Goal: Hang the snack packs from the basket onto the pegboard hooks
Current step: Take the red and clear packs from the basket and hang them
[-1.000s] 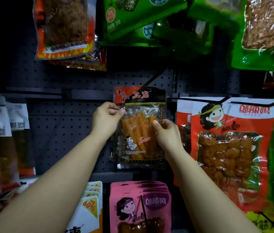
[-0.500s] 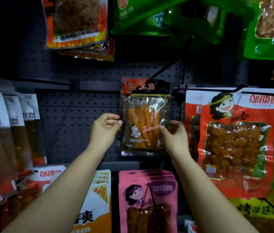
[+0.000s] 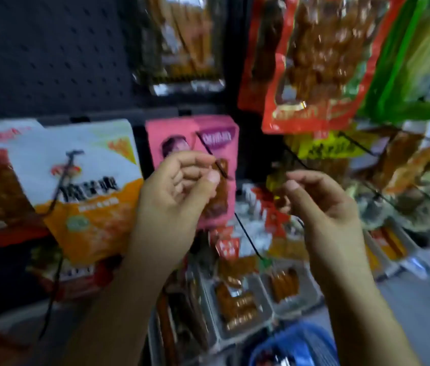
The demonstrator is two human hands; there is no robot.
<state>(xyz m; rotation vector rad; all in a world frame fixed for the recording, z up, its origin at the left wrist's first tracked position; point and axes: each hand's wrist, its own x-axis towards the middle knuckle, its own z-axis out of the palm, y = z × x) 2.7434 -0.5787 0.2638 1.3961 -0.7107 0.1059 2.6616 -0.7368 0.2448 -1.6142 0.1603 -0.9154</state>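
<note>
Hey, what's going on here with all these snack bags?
A person is stocking a pegboard of hanging snack packs. Both the left hand and the right hand are raised in front of the display with fingers loosely curled, holding nothing. A pink pack hangs just behind the left hand, and a blue basket sits below. The picture is blurred.

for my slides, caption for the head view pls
Both empty hands, left hand and right hand, hover before hanging snack packs, above blue basket.

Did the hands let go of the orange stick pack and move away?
Yes. Both the left hand and right hand hold nothing now and sit lower on the pegboard, beside the pink pack that hung below them.
</note>
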